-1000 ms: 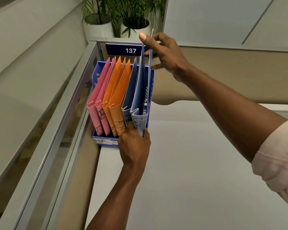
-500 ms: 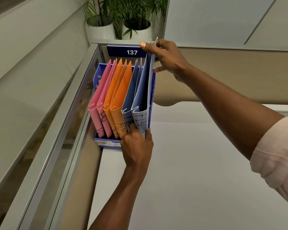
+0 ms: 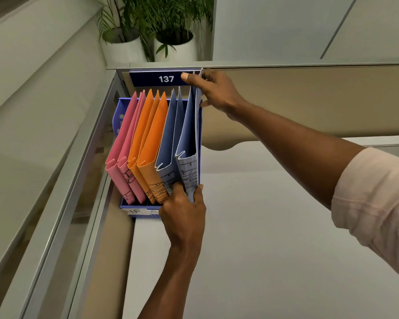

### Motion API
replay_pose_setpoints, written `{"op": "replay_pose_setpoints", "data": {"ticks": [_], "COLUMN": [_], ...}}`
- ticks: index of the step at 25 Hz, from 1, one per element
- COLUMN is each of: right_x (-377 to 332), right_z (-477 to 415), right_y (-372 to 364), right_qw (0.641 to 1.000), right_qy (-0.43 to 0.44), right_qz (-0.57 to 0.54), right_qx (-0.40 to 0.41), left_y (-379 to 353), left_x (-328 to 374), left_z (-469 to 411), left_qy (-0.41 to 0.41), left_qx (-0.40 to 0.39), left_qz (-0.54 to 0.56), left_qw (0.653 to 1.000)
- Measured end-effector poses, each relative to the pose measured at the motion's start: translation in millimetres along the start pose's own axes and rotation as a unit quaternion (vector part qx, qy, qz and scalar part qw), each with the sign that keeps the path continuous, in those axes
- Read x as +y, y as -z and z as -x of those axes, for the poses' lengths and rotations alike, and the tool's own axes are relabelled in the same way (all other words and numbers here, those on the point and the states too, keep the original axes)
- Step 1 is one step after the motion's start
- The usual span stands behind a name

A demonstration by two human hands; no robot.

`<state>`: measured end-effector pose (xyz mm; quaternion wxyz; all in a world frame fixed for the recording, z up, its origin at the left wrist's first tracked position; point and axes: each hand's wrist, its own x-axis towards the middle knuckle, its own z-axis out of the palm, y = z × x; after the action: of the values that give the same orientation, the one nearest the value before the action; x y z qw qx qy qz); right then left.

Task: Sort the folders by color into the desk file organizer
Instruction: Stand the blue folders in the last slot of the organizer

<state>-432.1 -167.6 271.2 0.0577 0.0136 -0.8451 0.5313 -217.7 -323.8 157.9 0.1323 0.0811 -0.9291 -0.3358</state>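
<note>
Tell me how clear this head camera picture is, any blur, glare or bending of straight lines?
Head view: mostly sharp, the 137 sign reads cleanly; folder lettering is legible but scrawled; even soft light, no glare; a faint shadow falls on the partition beside the organizer; wide-angle bending curves the partition rails; the sleeve at the right edge looks stretched.

Single head view, close, looking forward-down over desk [image 3: 286, 226] corner onto hands.

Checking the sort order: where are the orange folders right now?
Head view: the orange folders stand mid-organizer, between pink folders and blue folders.
</note>
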Motion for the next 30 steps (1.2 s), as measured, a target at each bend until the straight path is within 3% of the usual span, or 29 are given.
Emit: {"op": "replay_pose_setpoints", "data": {"ticks": [11, 19, 22, 25, 28, 30], "right_x": [24, 23, 17, 7, -3, -7], "right_z": [5, 25, 52, 105, 168, 194], "right_y": [-12, -16, -15, -25, -49, -68], "right_qw": [0.992, 0.985, 0.981, 0.969, 0.946, 0.927], "right_qy": [0.038, 0.029, 0.031, 0.096, 0.162, 0.191], "right_qz": [0.111, 0.154, 0.134, 0.152, 0.235, 0.298], "right_qx": [0.035, 0.078, 0.134, 0.172, 0.154, 0.121], "left_y": [-13, 18, 53, 85, 109, 118], "left_x": [-3, -7, -6, -16, -24, -23], "left_z": [0, -2, -2, -5, -21, -39], "left_qy": [0.074, 0.056, 0.041, -0.056, -0.151, -0.165], "left_qx": [-0.057, -0.1, -0.062, 0.067, 0.136, 0.123], "left_qz": [-0.122, -0.156, -0.174, -0.125, -0.122, -0.144], "left_qw": [0.988, 0.981, 0.982, 0.988, 0.971, 0.968]}}
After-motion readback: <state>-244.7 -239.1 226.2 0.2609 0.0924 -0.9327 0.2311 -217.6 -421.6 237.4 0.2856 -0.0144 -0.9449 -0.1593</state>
